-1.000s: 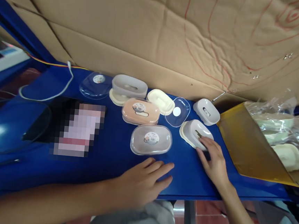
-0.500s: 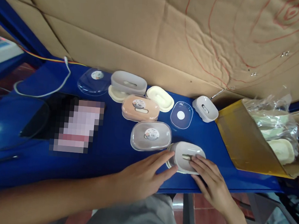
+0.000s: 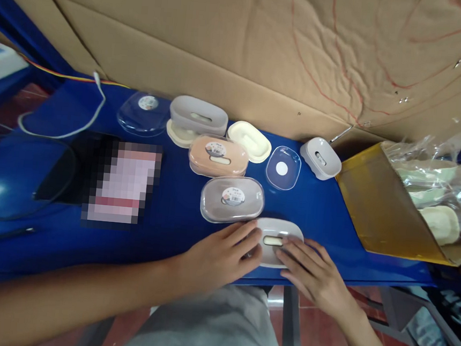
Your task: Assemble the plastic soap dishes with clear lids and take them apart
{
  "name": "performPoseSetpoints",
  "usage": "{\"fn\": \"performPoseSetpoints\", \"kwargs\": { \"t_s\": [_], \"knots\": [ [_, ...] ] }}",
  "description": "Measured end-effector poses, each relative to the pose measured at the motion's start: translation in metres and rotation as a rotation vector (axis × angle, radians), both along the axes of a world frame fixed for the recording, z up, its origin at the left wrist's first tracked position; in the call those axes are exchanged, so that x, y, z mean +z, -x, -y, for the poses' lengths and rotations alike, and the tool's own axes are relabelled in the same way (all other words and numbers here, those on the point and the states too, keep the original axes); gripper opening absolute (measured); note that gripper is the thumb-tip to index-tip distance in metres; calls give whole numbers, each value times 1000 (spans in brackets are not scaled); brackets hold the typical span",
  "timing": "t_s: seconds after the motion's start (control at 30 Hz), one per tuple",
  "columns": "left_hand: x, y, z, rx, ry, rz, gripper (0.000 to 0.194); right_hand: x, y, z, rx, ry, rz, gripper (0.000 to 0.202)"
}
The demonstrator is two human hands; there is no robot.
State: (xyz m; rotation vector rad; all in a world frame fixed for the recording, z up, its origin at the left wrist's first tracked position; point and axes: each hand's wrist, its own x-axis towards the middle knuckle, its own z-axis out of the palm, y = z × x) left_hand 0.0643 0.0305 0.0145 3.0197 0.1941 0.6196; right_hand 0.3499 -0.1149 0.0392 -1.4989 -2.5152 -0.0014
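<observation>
A light grey oval soap dish [image 3: 280, 228] with a cream slot piece in its middle sits near the table's front edge, between my two hands. My left hand [image 3: 223, 253] grips its left end, fingers bent over the rim. From the other side, my right hand [image 3: 313, 266] holds the right end with its fingers laid over the top. Just behind my left fingers lies a grey soap dish under a clear lid [image 3: 233, 199], bearing a round label. The underside of the held dish is hidden.
Behind are a peach lidded dish [image 3: 218, 157], a cream tray [image 3: 249, 141], clear lids [image 3: 283, 168] and more grey dishes [image 3: 321, 158]. A yellow-brown box [image 3: 357, 195] with bagged green parts stands right. A blurred-out phone-like object [image 3: 127, 183] and cables lie left.
The upper grey part has shifted left and now sits level over the base. My right hand moved left with it; my left hand's fingers have curled in closer. The view has tilted slightly.
</observation>
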Motion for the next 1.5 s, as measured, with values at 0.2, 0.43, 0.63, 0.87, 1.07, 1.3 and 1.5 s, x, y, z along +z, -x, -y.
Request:
{"fn": "performPoseSetpoints", "kwargs": {
  "t_s": [0.2, 0.43, 0.63, 0.87, 1.07, 1.3, 1.5],
  "knots": [
    [-1, -1, 1, 13, -17, -15, 20, 18, -31, -77, -202, -161, -87, 55],
    [2, 0, -2, 49, -34, -47, 22, -1, -12, -146, -220, -26, -198, 21],
    [1, 2, -5, 60, -11, -41, 21, -8, -33, -101, -581, 48, -1126, 14],
    [2, 1, -5, 51, -22, -71, 24, -36, -68, -52, -852, 104, -1339, 38],
    [0, -4, -5, 45, -41, -47, 25, -12, -71, -39, -829, 125, -425, 61],
    [-3, -4, -7, 40, -23, -2, 45, -18, -58, -67, -411, 198, -277, 64],
    [-7, 2, -6, 90, 97, 129, 51, -13, -59, -40, -341, 214, -643, 60]
  ]
}}
